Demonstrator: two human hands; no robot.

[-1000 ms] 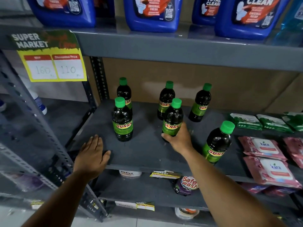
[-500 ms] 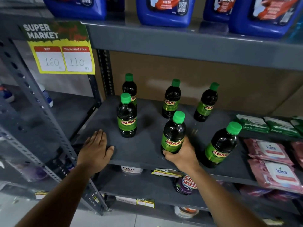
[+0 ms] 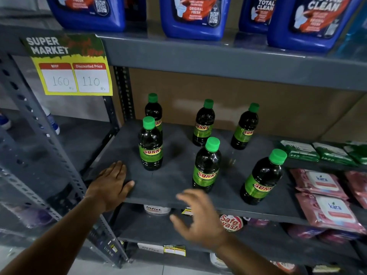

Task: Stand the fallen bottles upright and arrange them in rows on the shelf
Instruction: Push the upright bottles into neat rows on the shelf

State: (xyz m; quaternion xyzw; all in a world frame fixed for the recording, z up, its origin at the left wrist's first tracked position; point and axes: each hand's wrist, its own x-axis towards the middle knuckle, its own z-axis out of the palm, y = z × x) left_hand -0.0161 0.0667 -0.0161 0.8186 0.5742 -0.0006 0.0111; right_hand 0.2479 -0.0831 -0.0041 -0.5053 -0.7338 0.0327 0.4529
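Several dark Sunny bottles with green caps stand upright on the grey shelf (image 3: 178, 181). Three stand at the back: left (image 3: 153, 111), middle (image 3: 203, 124), right (image 3: 245, 127). Three stand nearer the front: left (image 3: 150, 144), middle (image 3: 207, 165), right (image 3: 262, 178). My left hand (image 3: 112, 183) lies flat, palm down, on the shelf's front left corner. My right hand (image 3: 198, 217) hovers in front of the shelf edge, below the middle front bottle, fingers spread and holding nothing, blurred by motion.
Blue cleaner jugs (image 3: 195, 15) fill the shelf above, with a yellow price tag (image 3: 74, 78) at its left. Green packs (image 3: 299, 150) and pink wipe packs (image 3: 325, 197) lie at the right. Tubs and a Safe Wash container (image 3: 231, 223) sit on the shelf below.
My right hand pulled the middle front bottle toward the shelf's front edge, then let go and drew back toward me. My left hand stayed flat on the shelf.
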